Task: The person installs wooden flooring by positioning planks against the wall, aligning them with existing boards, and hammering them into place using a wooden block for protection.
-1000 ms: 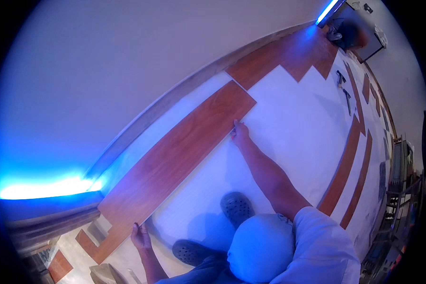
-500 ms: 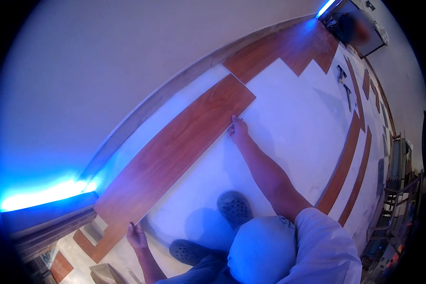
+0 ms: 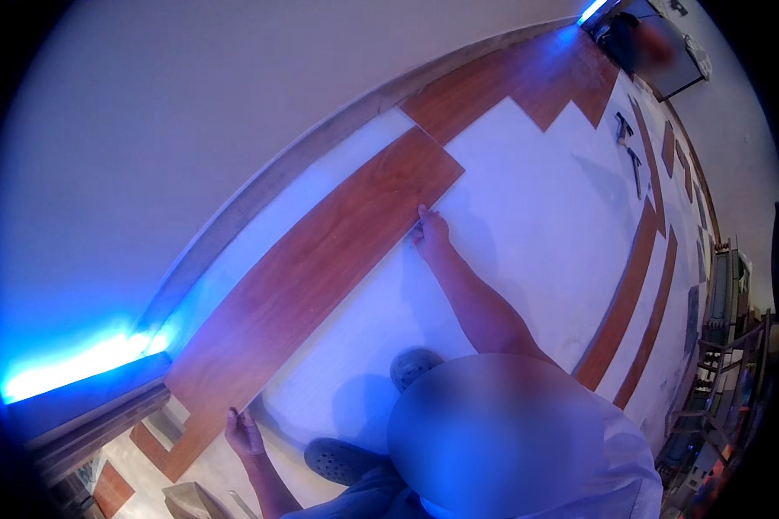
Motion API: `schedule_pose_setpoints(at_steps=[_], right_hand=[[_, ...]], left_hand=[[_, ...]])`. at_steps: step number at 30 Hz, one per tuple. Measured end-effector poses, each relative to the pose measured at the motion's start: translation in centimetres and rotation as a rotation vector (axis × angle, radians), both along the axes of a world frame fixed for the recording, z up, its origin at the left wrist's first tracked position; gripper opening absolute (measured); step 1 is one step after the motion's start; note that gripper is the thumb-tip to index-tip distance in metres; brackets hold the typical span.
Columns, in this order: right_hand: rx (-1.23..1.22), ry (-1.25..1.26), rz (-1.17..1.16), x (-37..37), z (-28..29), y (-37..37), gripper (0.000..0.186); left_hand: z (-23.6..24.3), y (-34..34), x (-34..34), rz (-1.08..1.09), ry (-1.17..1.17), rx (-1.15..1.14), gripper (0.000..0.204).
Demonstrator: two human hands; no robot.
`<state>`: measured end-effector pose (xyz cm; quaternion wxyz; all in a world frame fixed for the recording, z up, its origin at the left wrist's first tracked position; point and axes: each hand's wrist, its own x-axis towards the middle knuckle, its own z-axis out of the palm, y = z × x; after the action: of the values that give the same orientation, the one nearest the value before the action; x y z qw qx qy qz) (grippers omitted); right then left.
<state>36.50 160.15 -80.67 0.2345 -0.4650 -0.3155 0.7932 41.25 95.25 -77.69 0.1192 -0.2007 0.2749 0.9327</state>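
Long reddish-brown floor plank [image 3: 320, 268] lying diagonally across centre frame beside the wall, left hand [image 3: 244, 432] fingers curled on its lower-left end, right hand [image 3: 430, 232] fingers bent, pressing its long edge at centre

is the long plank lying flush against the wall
No, the long plank lies apart from the wall, with a strip of white underlay showing between them.

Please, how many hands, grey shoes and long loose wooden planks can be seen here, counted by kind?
Hands: 2 (left hand, right hand)
Grey shoes: 2
Long loose planks: 3
Total: 7
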Motion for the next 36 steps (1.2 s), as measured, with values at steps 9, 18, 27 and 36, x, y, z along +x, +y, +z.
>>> schedule_pose_setpoints(at_steps=[9,18,27,36], right_hand=[[-0.017,0.01,-0.05,0.5,-0.4,0.8,0.016],[0.017,0.02,0.242,1.4,-3.5,2.2,0.017],[0.022,0.022,0.149,1.4,-1.6,3.1,0.021],[0.054,0.039,0.32,3.1,-5.1,7.9,0.024]], left_hand=[[-2.0,-0.2,0.4,-0.018,0.049,0.071,0.032],[-1.2,-1.0,2.5,0.037,-0.147,-0.182,0.039],[0.6,4.6,-0.9,0.203,-0.127,0.117,0.045],[-1.8,5.5,-3.4,0.206,-0.145,-0.053,0.04]])
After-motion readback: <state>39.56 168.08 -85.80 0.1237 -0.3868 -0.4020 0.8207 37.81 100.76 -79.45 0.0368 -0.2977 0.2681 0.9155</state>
